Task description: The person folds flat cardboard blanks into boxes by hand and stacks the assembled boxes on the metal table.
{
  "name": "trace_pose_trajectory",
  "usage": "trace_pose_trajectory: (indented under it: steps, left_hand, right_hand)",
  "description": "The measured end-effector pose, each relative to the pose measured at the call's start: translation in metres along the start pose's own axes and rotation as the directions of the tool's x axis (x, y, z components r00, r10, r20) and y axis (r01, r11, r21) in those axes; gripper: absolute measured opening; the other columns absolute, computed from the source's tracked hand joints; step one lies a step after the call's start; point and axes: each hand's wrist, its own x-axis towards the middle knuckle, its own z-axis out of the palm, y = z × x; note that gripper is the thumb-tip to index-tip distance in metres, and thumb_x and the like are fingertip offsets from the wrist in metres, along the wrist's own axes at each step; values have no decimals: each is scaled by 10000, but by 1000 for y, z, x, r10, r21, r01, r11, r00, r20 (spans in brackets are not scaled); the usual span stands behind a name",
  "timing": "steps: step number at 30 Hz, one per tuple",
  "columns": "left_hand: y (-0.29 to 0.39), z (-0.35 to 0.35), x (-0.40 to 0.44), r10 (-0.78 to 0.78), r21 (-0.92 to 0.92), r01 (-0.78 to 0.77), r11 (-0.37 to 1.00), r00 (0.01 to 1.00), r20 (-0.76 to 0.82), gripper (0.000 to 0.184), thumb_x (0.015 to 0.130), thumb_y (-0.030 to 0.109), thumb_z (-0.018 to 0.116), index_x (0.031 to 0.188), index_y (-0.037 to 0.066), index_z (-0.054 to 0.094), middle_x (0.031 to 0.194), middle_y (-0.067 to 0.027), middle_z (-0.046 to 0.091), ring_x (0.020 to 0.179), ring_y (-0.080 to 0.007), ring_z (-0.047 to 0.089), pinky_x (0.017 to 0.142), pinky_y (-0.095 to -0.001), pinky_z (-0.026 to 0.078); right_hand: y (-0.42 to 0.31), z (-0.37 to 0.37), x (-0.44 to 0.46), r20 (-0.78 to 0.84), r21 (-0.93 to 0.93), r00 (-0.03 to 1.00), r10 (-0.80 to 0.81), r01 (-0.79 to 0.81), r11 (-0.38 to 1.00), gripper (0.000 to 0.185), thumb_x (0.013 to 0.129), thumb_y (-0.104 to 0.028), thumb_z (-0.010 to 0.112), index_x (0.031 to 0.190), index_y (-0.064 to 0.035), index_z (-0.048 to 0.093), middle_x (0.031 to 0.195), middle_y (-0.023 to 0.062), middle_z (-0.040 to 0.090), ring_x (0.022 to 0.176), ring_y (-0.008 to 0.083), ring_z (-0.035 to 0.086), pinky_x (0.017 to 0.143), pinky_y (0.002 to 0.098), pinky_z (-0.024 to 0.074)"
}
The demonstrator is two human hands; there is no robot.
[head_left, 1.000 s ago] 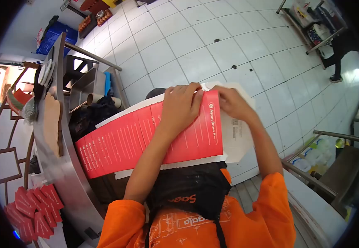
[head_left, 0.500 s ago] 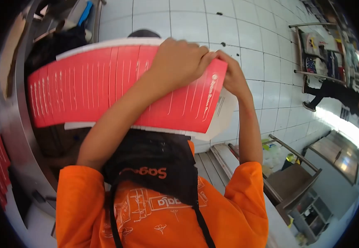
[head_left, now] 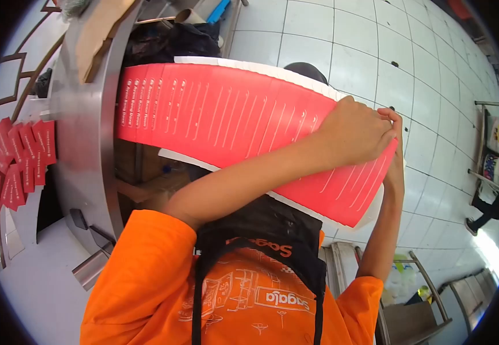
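Observation:
A long fanned stack of red cartons (head_left: 226, 115) with white edges stretches from the metal table's edge to both hands, above my lap. My left hand (head_left: 356, 129) lies across the stack near its right end, fingers bent over the upper edge and closed on it. Beside it, my right hand (head_left: 396, 155) grips the right end from behind, its fingertips curled at the upper corner close to my left fingers. Part of my right hand is hidden behind the cartons.
The metal table (head_left: 82, 115) on the left bears brown cardboard (head_left: 102, 29). Beyond it are more red cartons (head_left: 16, 161). A black bag (head_left: 169, 43) lies above the stack. A person's leg (head_left: 485, 213) and metal racks are at the right.
The view has shifted, so the stack and both hands appear farther right. My left hand now lies nearer the stack's right corner. Both hands still hold the cartons.

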Motion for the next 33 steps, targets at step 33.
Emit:
trace_pose_trajectory:
  steps: [33]
  left_hand:
    - [-89,-51,-98,-120,244,277,929,851,-511,394,1003,422,574,948,68,738,898,-123,724,974,-328,634,1005,-530,408]
  right_hand:
    - [-13,-16,-192,-337,115,931,137,-104,988,749,1078,-472,601,1526,104,430,1503,217,515,1361,313,504,1174,451,380]
